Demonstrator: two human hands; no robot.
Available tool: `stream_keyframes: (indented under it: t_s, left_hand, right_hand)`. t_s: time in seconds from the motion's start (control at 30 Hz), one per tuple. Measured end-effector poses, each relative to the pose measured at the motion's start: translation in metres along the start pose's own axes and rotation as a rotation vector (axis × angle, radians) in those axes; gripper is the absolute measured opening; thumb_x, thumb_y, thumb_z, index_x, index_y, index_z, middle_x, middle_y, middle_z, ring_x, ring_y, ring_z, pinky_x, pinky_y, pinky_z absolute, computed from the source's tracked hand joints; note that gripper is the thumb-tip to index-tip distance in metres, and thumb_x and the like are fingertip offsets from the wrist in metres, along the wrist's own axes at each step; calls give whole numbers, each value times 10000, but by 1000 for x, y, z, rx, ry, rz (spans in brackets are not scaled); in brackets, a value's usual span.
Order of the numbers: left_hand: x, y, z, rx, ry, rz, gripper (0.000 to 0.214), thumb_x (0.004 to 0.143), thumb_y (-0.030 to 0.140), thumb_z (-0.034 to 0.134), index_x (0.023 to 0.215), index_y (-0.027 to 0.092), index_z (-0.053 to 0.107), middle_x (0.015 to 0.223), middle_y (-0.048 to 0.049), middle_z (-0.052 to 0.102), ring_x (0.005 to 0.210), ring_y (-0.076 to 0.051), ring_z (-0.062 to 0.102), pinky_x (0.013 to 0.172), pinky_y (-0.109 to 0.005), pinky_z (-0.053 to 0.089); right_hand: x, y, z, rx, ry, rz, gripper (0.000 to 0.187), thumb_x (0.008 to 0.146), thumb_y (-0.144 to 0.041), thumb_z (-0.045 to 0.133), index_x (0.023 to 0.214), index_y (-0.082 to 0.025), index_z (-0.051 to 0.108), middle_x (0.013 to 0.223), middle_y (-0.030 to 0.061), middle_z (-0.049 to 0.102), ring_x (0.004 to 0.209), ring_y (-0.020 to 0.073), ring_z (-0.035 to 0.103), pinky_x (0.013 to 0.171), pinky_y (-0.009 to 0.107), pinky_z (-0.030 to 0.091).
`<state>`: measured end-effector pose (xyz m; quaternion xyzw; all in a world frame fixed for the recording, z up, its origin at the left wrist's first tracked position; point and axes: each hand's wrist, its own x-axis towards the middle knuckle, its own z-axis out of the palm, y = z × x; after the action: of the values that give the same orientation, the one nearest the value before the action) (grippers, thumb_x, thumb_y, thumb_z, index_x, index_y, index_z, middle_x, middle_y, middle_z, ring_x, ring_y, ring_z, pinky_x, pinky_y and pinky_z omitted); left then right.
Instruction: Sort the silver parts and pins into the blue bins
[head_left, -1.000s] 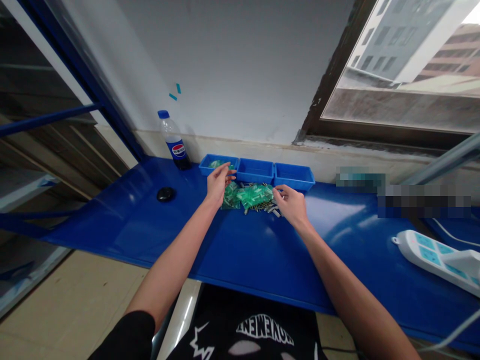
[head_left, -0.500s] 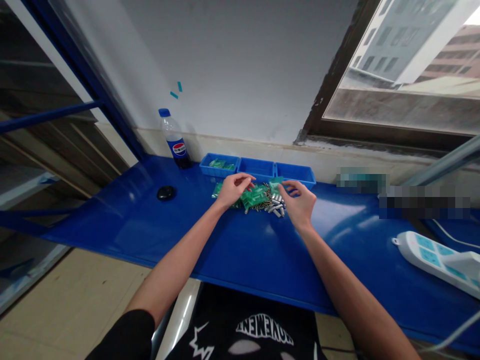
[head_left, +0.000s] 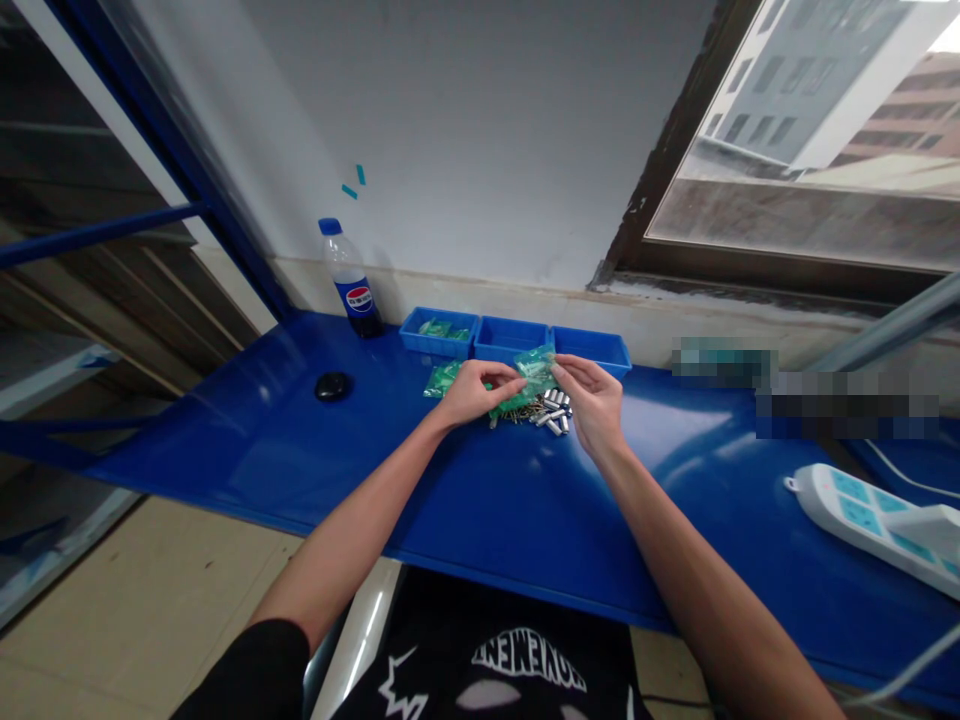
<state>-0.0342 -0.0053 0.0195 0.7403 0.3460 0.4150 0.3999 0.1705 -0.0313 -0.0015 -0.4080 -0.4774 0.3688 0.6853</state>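
My left hand (head_left: 471,393) and my right hand (head_left: 594,398) meet above a pile of small green plastic bags (head_left: 444,379) and small metal cylinders (head_left: 553,410) on the blue table (head_left: 480,490). Both hands pinch one small green bag (head_left: 534,365) between thumb and fingers, holding it up just over the pile. Behind it stand three blue trays in a row: the left tray (head_left: 439,340) holds a few green bags, the middle tray (head_left: 510,340) and right tray (head_left: 592,345) look bare.
A cola bottle (head_left: 349,282) stands at the back left by the wall. A small black round object (head_left: 332,386) lies left of the pile. A white power strip (head_left: 877,520) with a cable lies at the right. The table's front edge runs near my body.
My left hand came back from the left tray to the pile. My right hand lifted a green bag, and both hands now pinch it together.
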Motion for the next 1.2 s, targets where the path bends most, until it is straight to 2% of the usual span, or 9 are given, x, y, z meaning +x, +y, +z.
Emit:
stream_keyframes:
  t_s: [0.17,0.3,0.4,0.53,0.67,0.83,0.93,1.03,1.2]
  left_hand:
    - [2,-2,-5,-97,-12,-56,321,846,465,735,779,153,776,760,-60,765,634,-158,654,614,-261,489]
    - [5,-6,-9,-135,69,-92,316,802,462,764,737,153,760,655,-38,714,582,-145,619,586,-257,461]
    - [10,-15,-13,-189,201,-130,294,769,450,790,716,162,756,656,-35,715,578,-142,609,595,-266,465]
    - [17,-28,-22,-349,486,-196,315,750,466,815,748,156,755,750,-57,759,601,-131,624,607,-261,477]
    - [21,-36,-31,-541,653,-278,345,814,451,796,971,146,764,940,-102,803,739,-138,718,664,-239,507]
    - [18,-35,-30,-548,590,-325,335,867,432,763,1026,138,780,936,-117,807,781,-160,750,687,-244,533]
    - [15,-30,-23,-423,505,-262,361,883,478,740,986,137,798,885,-110,804,721,-164,732,675,-263,536]
    - [13,-26,-16,-329,435,-204,367,896,483,720,963,133,806,842,-98,797,659,-157,704,661,-274,540]
    - [13,-26,-9,-224,368,-128,371,919,470,680,963,124,806,832,-101,797,676,-179,724,693,-297,579]
  right_hand:
    - [-2,0,0,-43,-112,35,430,795,-498,845,1115,-221,771,1133,100,809,1042,285,776,953,457,624]
    - [-1,1,-2,-64,-102,60,411,882,-548,742,1102,-202,757,1113,112,810,977,255,779,873,416,629]
    - [1,3,-5,-123,-75,65,396,889,-557,718,1021,-187,767,1034,113,817,894,242,774,794,378,617]
    - [1,6,-7,-281,-59,6,383,918,-546,670,981,-184,780,966,99,816,881,249,760,807,375,588]
    - [-3,9,-10,-583,-123,-161,326,969,-472,605,1031,-210,788,1029,87,807,941,262,728,886,406,549]
    - [-4,11,-9,-873,-296,-311,322,962,-384,624,1235,-259,741,930,57,802,962,291,659,909,435,507]
    - [0,14,-5,-891,-349,-267,270,967,-408,613,1119,-275,792,921,50,813,905,280,657,866,415,504]
    - [3,14,1,-875,-321,-211,321,968,-458,586,940,-257,834,955,56,825,866,274,668,822,396,505]
    - [10,6,12,-758,-172,-57,363,881,-499,676,879,-181,850,829,86,816,694,234,679,669,332,499]
